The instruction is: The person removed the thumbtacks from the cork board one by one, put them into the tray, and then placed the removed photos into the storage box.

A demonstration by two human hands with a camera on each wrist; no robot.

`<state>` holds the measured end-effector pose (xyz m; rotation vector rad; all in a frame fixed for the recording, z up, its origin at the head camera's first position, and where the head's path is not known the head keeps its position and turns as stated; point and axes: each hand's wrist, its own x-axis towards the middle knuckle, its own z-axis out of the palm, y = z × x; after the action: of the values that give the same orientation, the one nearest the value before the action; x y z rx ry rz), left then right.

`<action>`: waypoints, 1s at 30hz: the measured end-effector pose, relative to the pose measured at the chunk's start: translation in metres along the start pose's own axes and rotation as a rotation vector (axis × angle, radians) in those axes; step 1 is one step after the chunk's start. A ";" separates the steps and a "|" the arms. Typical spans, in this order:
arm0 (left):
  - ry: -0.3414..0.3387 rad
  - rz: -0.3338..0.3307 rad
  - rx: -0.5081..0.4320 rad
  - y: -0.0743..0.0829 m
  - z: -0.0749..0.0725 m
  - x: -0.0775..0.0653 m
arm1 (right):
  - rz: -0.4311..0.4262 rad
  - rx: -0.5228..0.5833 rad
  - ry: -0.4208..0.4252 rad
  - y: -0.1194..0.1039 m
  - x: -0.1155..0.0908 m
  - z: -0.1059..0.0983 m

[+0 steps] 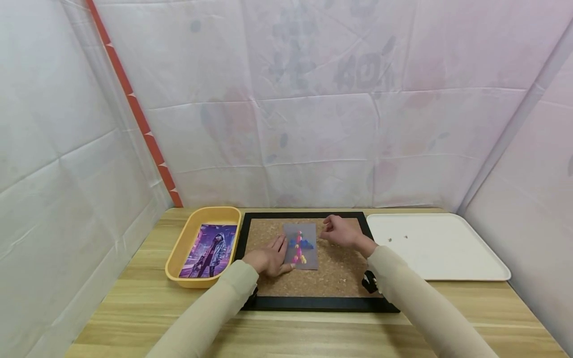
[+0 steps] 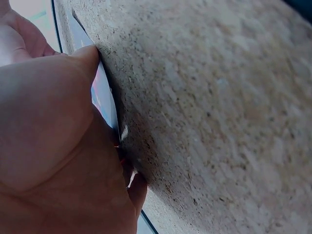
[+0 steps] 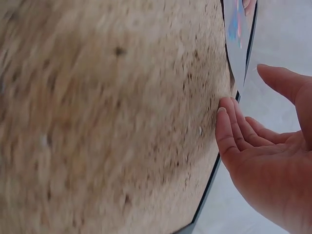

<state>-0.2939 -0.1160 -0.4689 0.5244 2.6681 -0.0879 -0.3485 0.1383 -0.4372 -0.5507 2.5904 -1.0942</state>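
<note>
A grey picture card (image 1: 309, 256) with a colourful figure on it lies on the cork board (image 1: 329, 278) in a black frame. My left hand (image 1: 271, 256) rests along the card's left side, its fingers extended and its thumb at the lower edge. In the left wrist view, the card (image 2: 104, 95) curves slightly up from the cork at its edge. To the right of the card is my right hand (image 1: 341, 231). The right wrist view shows that hand (image 3: 273, 151) with its thumb apart from its gently bent fingers, the fingertips at the cork, nothing seen between them.
A yellow basket (image 1: 172, 258) on the left holds a purple picture (image 1: 209, 251) of a hooded figure. On the right, a white tray (image 1: 452, 248) carries two tiny pieces (image 1: 390, 239). Small light bits (image 1: 342, 281) are on the lower cork. White sheeting (image 1: 313, 124) encloses the wooden table (image 1: 134, 298).
</note>
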 end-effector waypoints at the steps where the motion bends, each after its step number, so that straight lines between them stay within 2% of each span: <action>1: 0.003 -0.001 0.001 0.000 0.000 -0.001 | 0.008 0.013 -0.004 0.000 0.001 0.001; 10: -0.002 -0.008 0.019 0.001 -0.001 0.000 | 0.124 0.140 -0.007 -0.014 0.001 0.007; 16: -0.008 -0.008 0.024 0.002 -0.002 -0.001 | 0.146 0.217 -0.018 -0.017 0.002 0.011; 19: -0.004 -0.007 0.022 0.000 0.000 0.000 | 0.148 0.259 -0.032 -0.016 0.003 0.014; 30: 0.002 0.000 0.008 0.000 0.000 0.000 | 0.108 0.280 -0.025 -0.015 0.002 0.023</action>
<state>-0.2943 -0.1160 -0.4688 0.5273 2.6704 -0.0979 -0.3377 0.1134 -0.4425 -0.3515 2.3588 -1.3708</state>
